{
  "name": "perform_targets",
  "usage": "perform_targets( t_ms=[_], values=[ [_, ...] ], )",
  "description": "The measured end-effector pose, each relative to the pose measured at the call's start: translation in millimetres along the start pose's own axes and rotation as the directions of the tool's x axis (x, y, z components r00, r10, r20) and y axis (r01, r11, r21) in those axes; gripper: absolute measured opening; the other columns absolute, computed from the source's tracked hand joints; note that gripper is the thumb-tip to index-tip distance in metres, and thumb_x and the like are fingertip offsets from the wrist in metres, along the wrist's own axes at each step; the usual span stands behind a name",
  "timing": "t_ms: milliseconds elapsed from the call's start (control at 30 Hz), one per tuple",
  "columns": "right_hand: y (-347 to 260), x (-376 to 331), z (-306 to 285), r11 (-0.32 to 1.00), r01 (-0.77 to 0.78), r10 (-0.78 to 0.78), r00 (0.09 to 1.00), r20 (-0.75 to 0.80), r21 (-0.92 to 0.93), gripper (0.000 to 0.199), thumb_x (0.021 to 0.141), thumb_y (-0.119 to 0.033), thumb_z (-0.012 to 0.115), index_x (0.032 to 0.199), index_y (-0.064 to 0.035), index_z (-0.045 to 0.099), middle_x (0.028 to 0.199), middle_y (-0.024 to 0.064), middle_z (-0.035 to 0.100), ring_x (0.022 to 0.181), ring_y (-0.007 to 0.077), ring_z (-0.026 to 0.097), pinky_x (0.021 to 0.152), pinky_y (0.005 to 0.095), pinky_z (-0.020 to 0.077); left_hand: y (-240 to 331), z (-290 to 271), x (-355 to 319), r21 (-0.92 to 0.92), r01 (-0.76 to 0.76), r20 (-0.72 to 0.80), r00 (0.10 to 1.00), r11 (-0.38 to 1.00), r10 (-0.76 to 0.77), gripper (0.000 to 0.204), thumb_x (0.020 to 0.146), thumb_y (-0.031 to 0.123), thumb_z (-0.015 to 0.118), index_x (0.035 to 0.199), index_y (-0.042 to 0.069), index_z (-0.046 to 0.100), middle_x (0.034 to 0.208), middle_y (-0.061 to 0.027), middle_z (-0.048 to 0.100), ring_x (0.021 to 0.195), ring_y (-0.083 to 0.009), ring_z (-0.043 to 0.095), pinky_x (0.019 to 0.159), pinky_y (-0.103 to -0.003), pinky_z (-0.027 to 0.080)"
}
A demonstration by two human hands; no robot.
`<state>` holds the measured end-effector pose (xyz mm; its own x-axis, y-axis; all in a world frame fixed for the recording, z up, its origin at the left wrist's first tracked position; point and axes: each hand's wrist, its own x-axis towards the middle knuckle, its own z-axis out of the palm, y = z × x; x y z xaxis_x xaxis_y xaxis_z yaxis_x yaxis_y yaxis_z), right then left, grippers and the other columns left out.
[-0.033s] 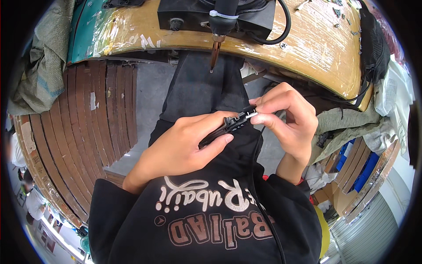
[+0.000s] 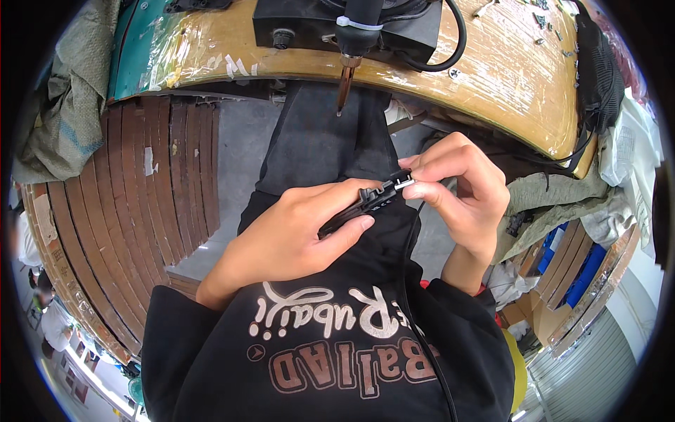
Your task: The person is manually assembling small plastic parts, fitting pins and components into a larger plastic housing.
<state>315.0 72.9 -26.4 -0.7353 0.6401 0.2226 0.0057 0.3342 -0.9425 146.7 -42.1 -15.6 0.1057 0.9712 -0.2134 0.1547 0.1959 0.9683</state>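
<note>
Over my lap, my left hand (image 2: 292, 228) wraps round a black plastic part (image 2: 373, 202), its thumb along the near side. The part is narrow and tilts up to the right, with notched edges. At its right end a small silver metal piece (image 2: 403, 185) sticks out. My right hand (image 2: 467, 186) pinches that end between thumb and fingers, touching the silver piece. Fingertips cover some of the end, so I cannot tell how the metal piece is seated. My left palm hides the part's other end.
Ahead, an electric tool with a pointed copper-coloured tip (image 2: 344, 88) hangs down past the edge of the wooden table (image 2: 506, 77). Behind it stands a black box (image 2: 302, 32) with cables. Brown boards (image 2: 151, 190) stand at left, below a woven sack (image 2: 67, 123). A black cable (image 2: 429, 352) runs down my front.
</note>
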Motion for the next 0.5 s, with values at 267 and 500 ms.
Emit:
perform_targets(
  t_ms=[267, 500],
  values=[
    [2.9, -2.4, 11.3, 0.998, 0.039, -0.048, 0.987, -0.156, -0.058, 0.018, 0.062, 0.001, 0.072, 0.072, 0.0020, 0.057, 0.068, 0.0103, 0.057, 0.061, 0.0182, 0.057, 0.054, 0.0246, 0.0453, -4.3, 1.9, 0.2, 0.117, -0.131, -0.065, 0.988, 0.984, 0.139, 0.030, 0.079, 0.006, 0.057, 0.108, 0.000, 0.051, 0.090, -0.0173, 0.060, 0.073, -0.0326, 0.060, 0.061, -0.033, 0.048],
    [1.8, -5.3, 14.0, 0.993, 0.025, -0.044, 0.984, -0.172, -0.112, 0.019, 0.062, 0.003, 0.072, 0.072, 0.0025, 0.056, 0.068, 0.0103, 0.056, 0.061, 0.0181, 0.057, 0.052, 0.0247, 0.0451, -3.9, -3.7, -0.3, 0.287, -0.127, 0.012, 0.992, 0.949, 0.130, 0.036, 0.078, 0.005, 0.057, 0.112, 0.000, 0.048, 0.083, -0.0150, 0.058, 0.066, -0.0316, 0.058, 0.055, -0.035, 0.047]
  ],
)
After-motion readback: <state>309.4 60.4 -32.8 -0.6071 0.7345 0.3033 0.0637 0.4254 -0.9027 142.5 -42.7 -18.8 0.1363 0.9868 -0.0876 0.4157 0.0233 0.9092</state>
